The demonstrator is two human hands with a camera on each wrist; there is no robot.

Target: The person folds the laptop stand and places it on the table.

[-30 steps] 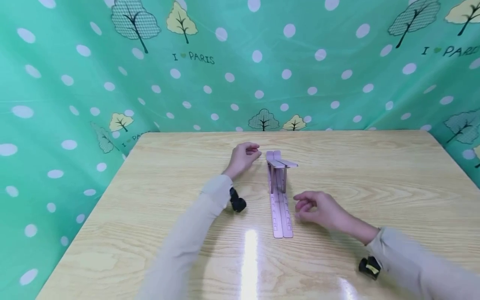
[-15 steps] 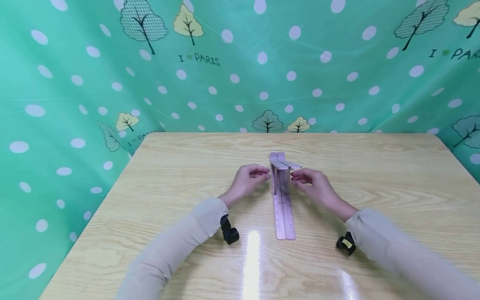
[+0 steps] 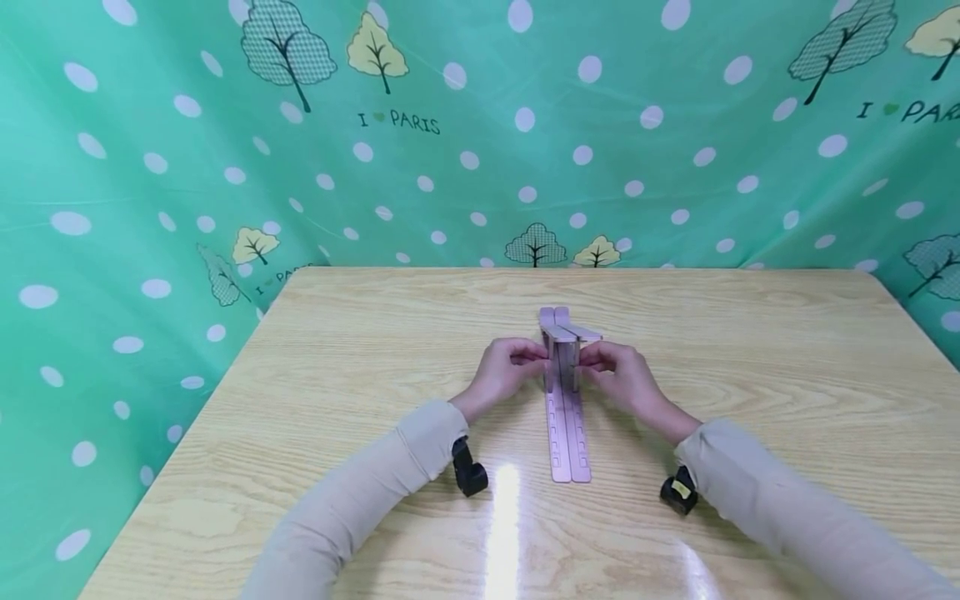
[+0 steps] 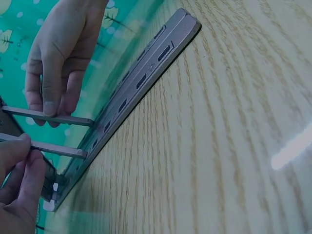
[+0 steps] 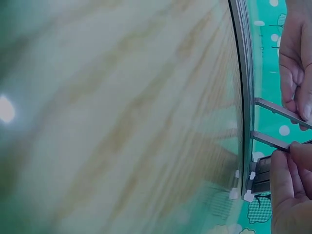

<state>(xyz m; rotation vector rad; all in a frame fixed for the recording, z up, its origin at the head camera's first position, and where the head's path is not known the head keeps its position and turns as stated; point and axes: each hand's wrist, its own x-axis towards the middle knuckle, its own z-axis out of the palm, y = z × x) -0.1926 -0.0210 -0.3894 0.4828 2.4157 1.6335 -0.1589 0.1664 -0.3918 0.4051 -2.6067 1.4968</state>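
Observation:
A pinkish-purple metal folding laptop stand [image 3: 568, 446] stands on the table, its two long slotted base bars side by side and its upper plates raised near the far end. Two thin support legs run between base and plates. My left hand [image 3: 504, 371] pinches the left leg [image 4: 58, 148] between thumb and fingers. From the other side, my right hand [image 3: 628, 382] pinches the right leg [image 4: 68, 118] in the same way. The fingertips are partly hidden behind the legs in the head view. White pads [image 5: 249, 196] show at the stand's far end in the right wrist view.
The stand rests on a light wood-grain table [image 3: 360, 350]. A green dotted curtain [image 3: 420, 200] with printed trees hangs behind and at the left. Each wrist carries a black camera [image 3: 470, 477]. Light glares off the table's near part.
My right hand has moved away from me to the stand's right leg. My left hand has come nearer and to the right, onto the left leg. Both now pinch the legs.

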